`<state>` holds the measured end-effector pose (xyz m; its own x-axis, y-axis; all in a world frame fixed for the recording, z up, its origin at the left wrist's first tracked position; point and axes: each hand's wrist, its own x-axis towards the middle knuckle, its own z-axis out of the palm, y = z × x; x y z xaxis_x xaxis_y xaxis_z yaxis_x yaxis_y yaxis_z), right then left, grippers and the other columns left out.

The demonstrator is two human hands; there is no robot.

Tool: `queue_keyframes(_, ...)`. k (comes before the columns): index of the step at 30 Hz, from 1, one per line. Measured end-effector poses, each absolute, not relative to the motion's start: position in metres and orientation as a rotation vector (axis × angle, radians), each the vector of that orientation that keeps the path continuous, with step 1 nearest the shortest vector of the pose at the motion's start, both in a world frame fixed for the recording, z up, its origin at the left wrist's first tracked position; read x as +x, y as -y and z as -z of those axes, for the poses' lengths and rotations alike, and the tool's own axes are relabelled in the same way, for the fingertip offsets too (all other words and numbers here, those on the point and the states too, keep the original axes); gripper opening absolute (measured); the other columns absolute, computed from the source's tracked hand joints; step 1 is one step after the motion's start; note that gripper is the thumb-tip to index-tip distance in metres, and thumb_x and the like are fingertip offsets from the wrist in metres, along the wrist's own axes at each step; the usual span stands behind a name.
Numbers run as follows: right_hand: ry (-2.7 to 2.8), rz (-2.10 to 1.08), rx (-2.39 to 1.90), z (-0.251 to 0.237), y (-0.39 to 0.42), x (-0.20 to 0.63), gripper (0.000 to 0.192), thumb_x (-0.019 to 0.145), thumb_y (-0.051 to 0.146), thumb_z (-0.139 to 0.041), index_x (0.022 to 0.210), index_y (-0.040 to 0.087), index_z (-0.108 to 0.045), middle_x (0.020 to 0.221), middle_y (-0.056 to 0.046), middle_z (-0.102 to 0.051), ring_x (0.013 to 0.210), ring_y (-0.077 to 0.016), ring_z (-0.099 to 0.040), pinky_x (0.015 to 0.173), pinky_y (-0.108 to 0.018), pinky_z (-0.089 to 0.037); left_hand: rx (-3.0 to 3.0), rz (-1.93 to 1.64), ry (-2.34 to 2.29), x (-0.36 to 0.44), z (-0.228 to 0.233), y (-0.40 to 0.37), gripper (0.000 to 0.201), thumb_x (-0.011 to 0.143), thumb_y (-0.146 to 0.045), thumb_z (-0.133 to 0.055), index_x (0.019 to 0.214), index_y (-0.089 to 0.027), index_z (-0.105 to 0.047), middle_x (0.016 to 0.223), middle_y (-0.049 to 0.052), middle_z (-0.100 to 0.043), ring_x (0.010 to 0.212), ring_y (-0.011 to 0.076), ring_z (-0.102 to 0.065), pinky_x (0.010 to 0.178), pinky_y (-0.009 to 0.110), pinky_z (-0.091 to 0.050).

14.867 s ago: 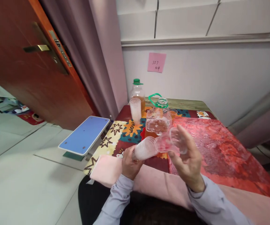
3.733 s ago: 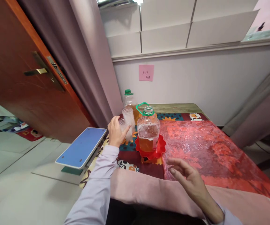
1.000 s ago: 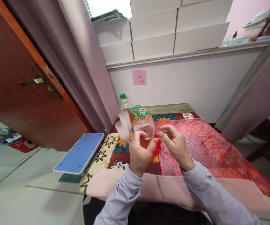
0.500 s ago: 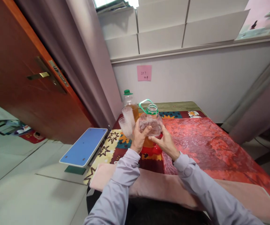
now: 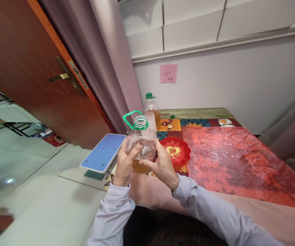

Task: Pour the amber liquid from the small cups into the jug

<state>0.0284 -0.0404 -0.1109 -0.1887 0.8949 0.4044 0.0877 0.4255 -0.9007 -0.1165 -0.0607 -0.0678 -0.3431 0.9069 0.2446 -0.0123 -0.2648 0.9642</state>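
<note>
Between my left hand (image 5: 124, 161) and my right hand (image 5: 164, 166) is a clear plastic jug (image 5: 143, 145), gripped from both sides. The jug is nearly upright, with an uncapped mouth, a green ring handle sticking out to the left, and amber liquid low inside. My fingers are wrapped round it, thumbs on the near side. Just right of the jug, a red scalloped plate (image 5: 177, 152) with a gold heart print lies on the table. Stacked clear plastic cups (image 5: 151, 119) stand behind the jug, partly hidden by it.
A second jug (image 5: 152, 109) with amber liquid and a green cap stands at the back. A small green cap (image 5: 172, 117) lies near the table's far edge. Red plastic sheeting (image 5: 229, 160) covers the table's right side. A blue-topped stool (image 5: 103, 152) stands left, near the open door (image 5: 42, 68).
Both hands have carried the open jug left, off the spot in front of the red plate, which now shows. The view has shifted, and the jug now partly covers the cups.
</note>
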Motion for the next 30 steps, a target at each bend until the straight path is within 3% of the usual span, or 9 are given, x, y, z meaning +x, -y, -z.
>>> queue_keyframes(6, 1.638, -0.958, -1.051, 0.132, 0.042, -0.003, 0.109, 0.075, 0.045, -0.091, 0.165, 0.021, -0.035, 0.149, -0.02, -0.06, 0.135, -0.0399, -0.062, 0.109, -0.053, -0.054, 1.074, -1.704, -1.241, -0.149, 0.1, 0.055, 0.064, 0.075, -0.056, -0.084, 0.128, -0.022, -0.071, 0.131, 0.01, -0.076, 0.125, 0.0325, -0.07, 0.114, 0.047, -0.053)
queue_keyframes(9, 1.723, -0.948, -1.084, 0.13, 0.043, -0.003, 0.107, 0.077, 0.046, -0.088, 0.165, 0.018, -0.034, 0.158, -0.022, -0.052, 0.144, -0.0418, -0.054, 0.112, -0.055, -0.051, 1.025, -1.69, -1.267, -0.156, 0.107, 0.055, 0.068, 0.075, -0.061, -0.082, 0.13, -0.022, -0.069, 0.135, 0.011, -0.073, 0.132, 0.0337, -0.066, 0.116, 0.047, -0.051)
queue_keyframes(13, 1.693, -0.916, -1.081, 0.124, 0.038, 0.026, 0.084, 0.081, 0.052, -0.083, 0.154, 0.023, -0.051, 0.148, -0.018, -0.063, 0.133, -0.0384, -0.063, 0.106, -0.052, -0.054, 1.189, -1.918, -1.532, -0.147, 0.103, 0.069, 0.071, 0.08, -0.071, -0.073, 0.132, -0.024, -0.066, 0.138, 0.01, -0.068, 0.132, 0.0319, -0.063, 0.116, 0.047, -0.049)
queue_keyframes(15, 1.565, -0.921, -1.076, 0.121, 0.032, 0.053, 0.06, 0.088, 0.059, -0.074, 0.136, 0.024, -0.064, 0.129, -0.014, -0.074, 0.117, -0.033, -0.072, 0.097, -0.046, -0.057, 1.456, -2.249, -1.648, -0.126, 0.094, 0.081, 0.067, 0.081, -0.073, -0.071, 0.128, -0.024, -0.067, 0.136, 0.009, -0.067, 0.132, 0.0304, -0.06, 0.119, 0.046, -0.044)
queue_keyframes(16, 1.486, -0.937, -1.069, 0.118, 0.028, 0.069, 0.051, 0.092, 0.064, -0.067, 0.122, 0.023, -0.07, 0.115, -0.012, -0.078, 0.106, -0.0298, -0.074, 0.091, -0.042, -0.058, 1.576, -2.453, -1.529, -0.112, 0.089, 0.086, 0.061, 0.084, -0.075, -0.065, 0.118, -0.024, -0.07, 0.122, 0.008, -0.071, 0.121, 0.0304, -0.064, 0.113, 0.047, -0.048)
queue_keyframes(18, 1.341, -0.975, -1.054, 0.109, 0.02, 0.099, 0.057, 0.096, 0.076, -0.051, 0.093, 0.022, -0.07, 0.085, -0.008, -0.076, 0.08, -0.0234, -0.072, 0.074, -0.035, -0.057, 1.97, -2.151, -1.277, -0.077, 0.076, 0.09, 0.056, 0.09, -0.078, -0.053, 0.095, -0.026, -0.073, 0.094, 0.006, -0.073, 0.095, 0.0273, -0.068, 0.094, 0.044, -0.054)
queue_keyframes(21, 1.256, -0.951, -1.093, 0.09, 0.01, 0.137, 0.078, 0.094, 0.09, -0.03, 0.064, 0.023, -0.058, 0.054, -0.001, -0.054, 0.051, -0.0155, -0.053, 0.053, -0.029, -0.042, 1.992, -1.536, -1.239, -0.023, 0.058, 0.074, 0.069, 0.096, -0.079, -0.035, 0.066, -0.024, -0.064, 0.067, 0.006, -0.065, 0.069, 0.0208, -0.06, 0.071, 0.037, -0.048)
queue_keyframes(24, 1.305, -0.879, -1.131, 0.068, 0.006, 0.162, 0.084, 0.091, 0.095, -0.018, 0.053, 0.024, -0.045, 0.047, 0.002, -0.038, 0.044, -0.0122, -0.037, 0.048, -0.029, -0.029, 1.628, -1.219, -1.162, 0.015, 0.05, 0.04, 0.086, 0.094, -0.084, -0.009, 0.055, -0.023, -0.055, 0.054, 0.005, -0.056, 0.054, 0.0166, -0.054, 0.059, 0.033, -0.042)
queue_keyframes(30, 1.26, -0.875, -1.189, 0.054, 0.001, 0.184, 0.085, 0.085, 0.099, -0.006, 0.05, 0.026, -0.031, 0.047, 0.003, -0.027, 0.044, -0.0113, -0.024, 0.047, -0.031, -0.018, 1.397, -1.061, -1.29, 0.039, 0.056, -0.01, 0.094, 0.083, -0.097, -0.007, 0.042, -0.023, -0.049, 0.039, 0.002, -0.04, 0.04, 0.0112, -0.039, 0.05, 0.029, -0.032)
